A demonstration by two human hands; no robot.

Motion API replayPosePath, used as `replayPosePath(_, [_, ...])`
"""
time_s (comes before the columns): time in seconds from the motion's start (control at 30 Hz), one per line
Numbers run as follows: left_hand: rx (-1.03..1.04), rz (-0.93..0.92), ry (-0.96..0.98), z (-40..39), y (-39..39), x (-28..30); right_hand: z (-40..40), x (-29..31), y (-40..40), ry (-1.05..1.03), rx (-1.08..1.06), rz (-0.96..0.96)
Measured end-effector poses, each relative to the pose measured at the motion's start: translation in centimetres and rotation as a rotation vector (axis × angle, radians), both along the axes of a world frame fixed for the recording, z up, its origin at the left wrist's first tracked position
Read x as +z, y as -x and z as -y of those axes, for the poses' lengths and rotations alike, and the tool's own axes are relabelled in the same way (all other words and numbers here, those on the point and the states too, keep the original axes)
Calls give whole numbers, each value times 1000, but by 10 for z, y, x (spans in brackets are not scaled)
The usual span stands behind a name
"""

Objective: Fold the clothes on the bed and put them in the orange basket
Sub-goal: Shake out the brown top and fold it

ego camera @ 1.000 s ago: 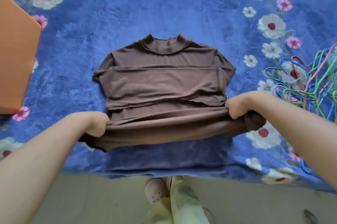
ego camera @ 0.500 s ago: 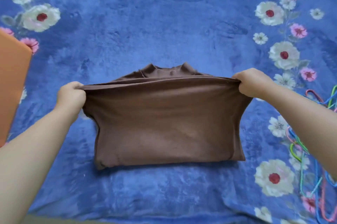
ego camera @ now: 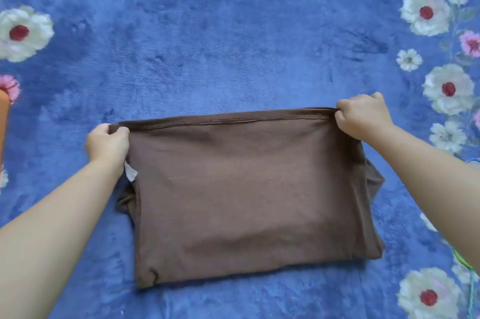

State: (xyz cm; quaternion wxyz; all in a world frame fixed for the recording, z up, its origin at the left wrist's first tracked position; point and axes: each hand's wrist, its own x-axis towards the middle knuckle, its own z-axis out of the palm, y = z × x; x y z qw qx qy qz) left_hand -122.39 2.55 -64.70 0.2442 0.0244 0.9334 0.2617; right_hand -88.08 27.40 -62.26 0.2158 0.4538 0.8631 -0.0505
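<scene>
Fingers of the left hand (ego camera: 107, 143) curled round the far left corner of the soft brown knit top (ego camera: 249, 189), thumb over the hem. Fingers of the right hand (ego camera: 362, 117) likewise pinching the far right corner, knuckles up. Between them, the hem drawn taut in a straight line along the far edge. Below the fingers and toward the body, the rest of the garment lying flat in a doubled rectangle, a white care label (ego camera: 130, 172) peeking out just under the left wrist, bits of sleeve fabric poking from both sides. Underneath, plush blue bedspread with white and pink flowers (ego camera: 233, 46).

By the look of things: one fold across laid down, corners not yet let go. Probably one more fold wanted to make a compact bundle, then the carry to the orange basket (ego camera: 4, 121), only a sliver of it showing at the left edge, well apart from the top. Nothing visible about other clothes waiting or already stowed.
</scene>
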Motion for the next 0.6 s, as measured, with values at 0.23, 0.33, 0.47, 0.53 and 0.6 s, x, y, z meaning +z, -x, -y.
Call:
replayPosePath(0.23, [-235,-80,144,-5,-4,-24,5,-43,12,-70,-201,107])
replayPosePath(0.33, [-239,-79,197,-8,-11,-23,15,-52,13,-144,-239,9])
replayPosePath(0.47, [-234,-68,221,-11,-16,-16,28,-51,13,-180,-302,-54])
replayPosePath(0.53, [-244,-80,206,-10,-21,-12,35,-46,7,-178,-347,-89])
replayPosePath(0.6, [-253,-126,185,-5,-34,-8,47,-41,-3,-153,-374,-124])
